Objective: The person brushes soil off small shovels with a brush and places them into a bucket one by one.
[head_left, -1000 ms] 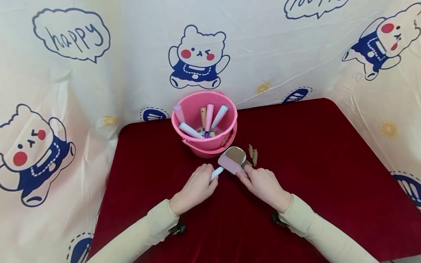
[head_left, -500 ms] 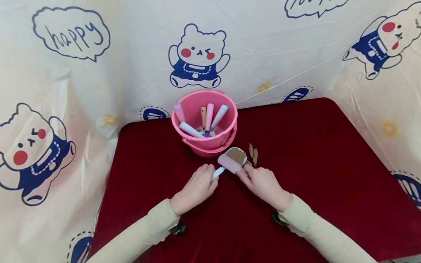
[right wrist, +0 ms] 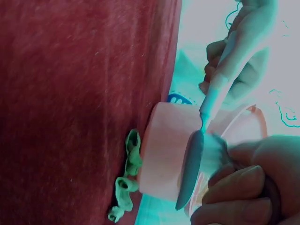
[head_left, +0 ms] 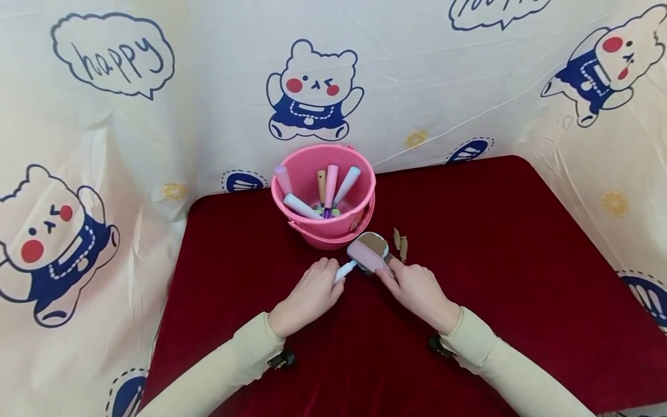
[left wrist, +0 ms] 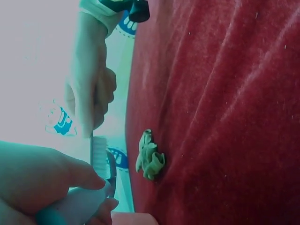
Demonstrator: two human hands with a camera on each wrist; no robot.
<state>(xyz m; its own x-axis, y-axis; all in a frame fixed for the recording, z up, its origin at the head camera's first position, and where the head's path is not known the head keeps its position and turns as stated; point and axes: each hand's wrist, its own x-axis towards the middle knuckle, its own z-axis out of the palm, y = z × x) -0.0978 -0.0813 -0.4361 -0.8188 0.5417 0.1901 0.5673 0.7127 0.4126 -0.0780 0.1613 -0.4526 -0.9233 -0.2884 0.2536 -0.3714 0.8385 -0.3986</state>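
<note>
In the head view my left hand point(head_left: 307, 296) grips the pale blue handle point(head_left: 344, 271) of a small hand shovel. The shovel's head point(head_left: 376, 241) looks brown with a light blue rim, held up in front of the bucket. My right hand point(head_left: 421, 294) holds a scrub brush with a lilac back point(head_left: 366, 255), which covers part of the shovel's face. In the left wrist view the brush's pale bristles point(left wrist: 99, 154) point toward the shovel. The right wrist view shows the shovel head point(right wrist: 191, 168) edge-on, with blurred bristles point(right wrist: 213, 152) against it. My right-hand fingers point(right wrist: 236, 185) curl round the brush.
A pink bucket point(head_left: 359, 174) with several tool handles stands just behind the shovel. Curled brown scraps point(head_left: 400, 245) lie right of it on the dark red tablecloth point(head_left: 500, 231). A printed curtain point(head_left: 219, 104) surrounds the table.
The brush has shifted slightly across the shovel's face, and the shovel head has moved a little. My hands keep their holds; the bucket and scraps stay put.
</note>
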